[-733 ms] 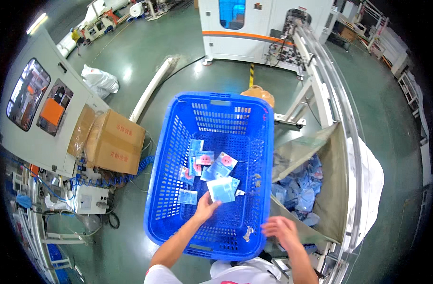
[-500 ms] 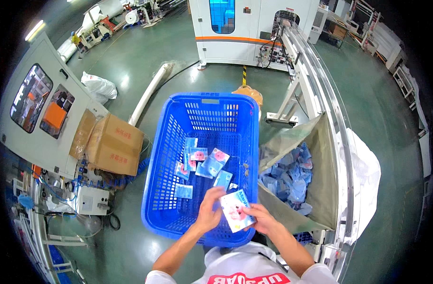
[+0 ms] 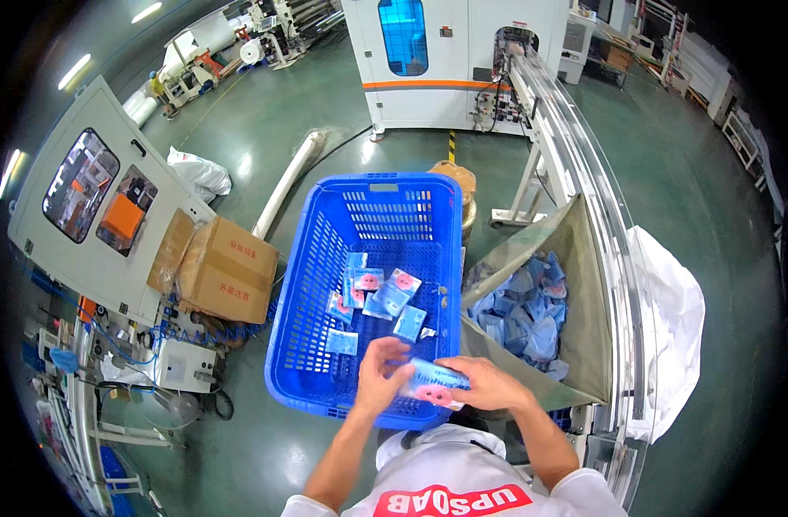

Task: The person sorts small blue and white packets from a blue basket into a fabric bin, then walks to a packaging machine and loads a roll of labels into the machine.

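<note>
My right hand (image 3: 490, 384) grips a small blue and white plastic-wrapped packet (image 3: 439, 379), probably tissues, with pink print on it. The packet is tilted and a little blurred, above the near side of a blue plastic basket (image 3: 279, 379). My left hand (image 3: 381, 375) is at the packet's left end, fingers curled but apart. Its thumb comes close to the wrap; whether it touches, I cannot tell. Inside the basket lie several similar packets (image 3: 392, 295), loosely scattered and partly overlapping. A small white scrap (image 3: 428, 333) sits beside them.
To the right, a greenish cloth hopper (image 3: 583, 345) holds crumpled blue wrappers (image 3: 525, 310). A metal conveyor rail (image 3: 583, 142) runs along it from a white machine (image 3: 450, 65). On the left stand a cardboard box (image 3: 226, 271) and a machine cabinet (image 3: 93, 207). A white pipe (image 3: 286, 185) lies behind.
The packet in my right hand has turned from an upright, face-showing tilt to nearly level. It is slightly lower, with my left hand still beside it. The whole view has shifted slightly.
</note>
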Demonstrator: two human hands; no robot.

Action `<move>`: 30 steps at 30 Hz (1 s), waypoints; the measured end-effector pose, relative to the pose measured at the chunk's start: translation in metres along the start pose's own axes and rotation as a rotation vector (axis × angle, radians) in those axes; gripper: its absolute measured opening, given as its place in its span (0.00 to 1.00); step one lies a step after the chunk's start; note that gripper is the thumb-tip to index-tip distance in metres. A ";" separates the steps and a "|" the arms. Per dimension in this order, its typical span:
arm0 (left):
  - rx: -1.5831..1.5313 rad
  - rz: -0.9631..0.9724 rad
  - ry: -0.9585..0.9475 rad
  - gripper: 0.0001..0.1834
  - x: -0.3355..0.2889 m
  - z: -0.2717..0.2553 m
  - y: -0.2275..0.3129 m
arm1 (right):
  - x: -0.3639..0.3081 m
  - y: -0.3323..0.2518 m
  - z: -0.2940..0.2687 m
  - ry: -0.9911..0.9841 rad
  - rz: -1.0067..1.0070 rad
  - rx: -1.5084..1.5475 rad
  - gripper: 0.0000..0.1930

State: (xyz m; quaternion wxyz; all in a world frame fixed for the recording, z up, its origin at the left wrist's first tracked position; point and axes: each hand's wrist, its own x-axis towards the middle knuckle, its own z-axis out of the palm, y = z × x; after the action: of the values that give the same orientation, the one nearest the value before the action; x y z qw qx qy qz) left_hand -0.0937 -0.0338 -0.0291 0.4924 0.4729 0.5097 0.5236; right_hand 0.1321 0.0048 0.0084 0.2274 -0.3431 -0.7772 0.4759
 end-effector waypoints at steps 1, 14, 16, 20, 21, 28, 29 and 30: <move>0.089 -0.039 -0.136 0.29 -0.002 -0.002 0.008 | -0.003 -0.002 -0.006 -0.063 -0.034 -0.094 0.27; 0.157 -0.065 -0.209 0.19 -0.029 0.062 -0.001 | -0.055 0.003 0.031 0.412 0.338 0.178 0.18; 0.309 -0.026 -0.153 0.19 -0.031 0.072 0.020 | -0.056 -0.001 0.035 0.527 0.316 -0.009 0.20; 0.712 0.137 -0.099 0.19 -0.031 0.085 0.030 | -0.054 -0.010 0.033 0.606 0.260 -0.387 0.16; 0.826 0.155 -0.121 0.19 -0.031 0.087 0.030 | -0.054 -0.013 0.029 0.603 0.256 -0.462 0.16; -0.124 -0.046 -0.105 0.18 -0.044 0.080 0.013 | -0.063 -0.035 0.012 0.462 0.083 0.204 0.18; -0.094 -0.058 -0.073 0.18 -0.043 0.079 0.013 | -0.060 -0.032 0.012 0.469 0.094 0.165 0.17; -0.072 -0.068 -0.043 0.18 -0.040 0.081 0.014 | -0.057 -0.025 0.010 0.478 0.107 0.119 0.17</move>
State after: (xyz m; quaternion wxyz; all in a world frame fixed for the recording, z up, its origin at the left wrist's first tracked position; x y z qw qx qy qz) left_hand -0.0104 -0.0683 -0.0120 0.5373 0.4485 0.4957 0.5143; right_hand 0.1552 -0.0519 0.0243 0.3989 -0.4728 -0.6527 0.4374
